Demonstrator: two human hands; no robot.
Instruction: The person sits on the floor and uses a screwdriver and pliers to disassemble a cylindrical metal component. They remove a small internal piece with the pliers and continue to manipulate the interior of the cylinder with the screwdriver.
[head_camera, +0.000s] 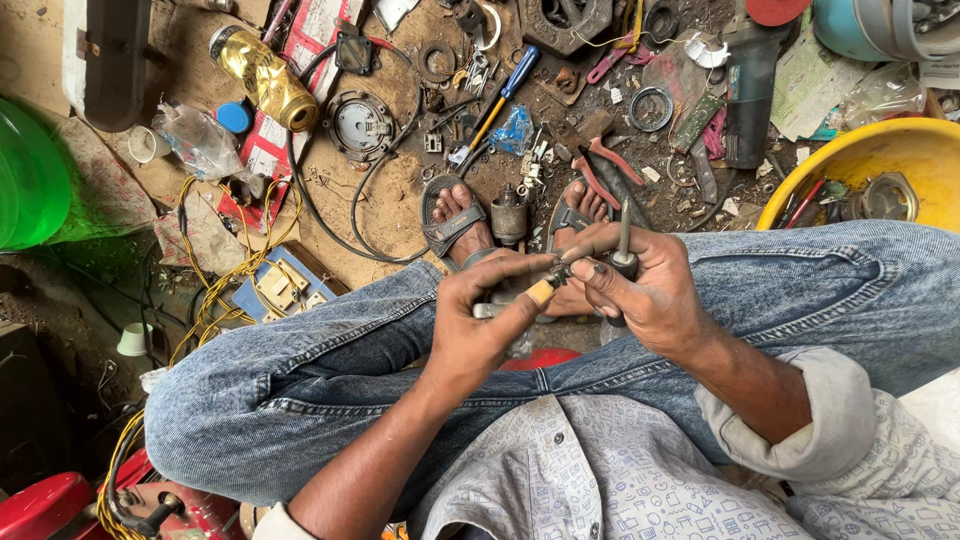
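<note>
Working a small part between your knees, you sat over the floor with both hands raised above your sandalled feet. Your left hand had its grip pressed together around a short tool with a pale yellow handle, thumb and forefinger pinching it near the tip. Your right hand had its grip closed on a dark metal part with an upright shaft, the shaft standing clear above the knuckles. The tool tip met the part just beside your right forefinger, so the step in hand appeared to be fine work on that part: prying, scraping or turning at one spot. By that reading, the next move called for a steady right-hand hold and light, controlled pressure from the left, as the tip sat close to your fingers.

Limits of view:
- The tool tip and the contact spot were too small to make out.
- Your right palm hid the lower body of the part.
- A grey bar under your left hand was partly covered; its kind could not be told.
- A small cylindrical metal piece stood on the floor between your feet, apart from both hands.
- A yellow basin at the right was cut by your knee
</note>
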